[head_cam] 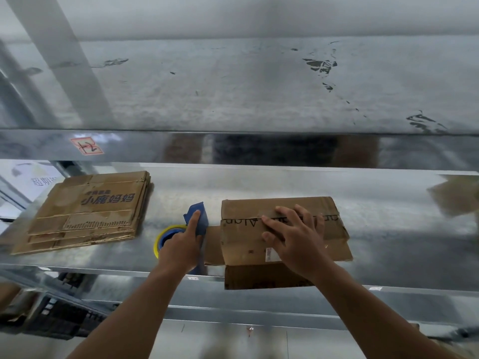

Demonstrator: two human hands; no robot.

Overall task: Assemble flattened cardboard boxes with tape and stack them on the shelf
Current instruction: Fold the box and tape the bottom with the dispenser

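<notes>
Now | left hand (181, 246) grips blue tape dispenser (204, 224) | right hand (298, 237) spread flat on creased cardboard box (241, 244)

assembled box (282, 229), flattened stack (85, 211), shelf (388, 203)

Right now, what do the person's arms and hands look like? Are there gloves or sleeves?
No gloves and no sleeves in view. The left hand and right hand are both bare, with no rings that I can see. The left forearm and right forearm are bare too, all the way to the bottom of the picture. No watch, bracelet or band shows on either wrist.
</notes>
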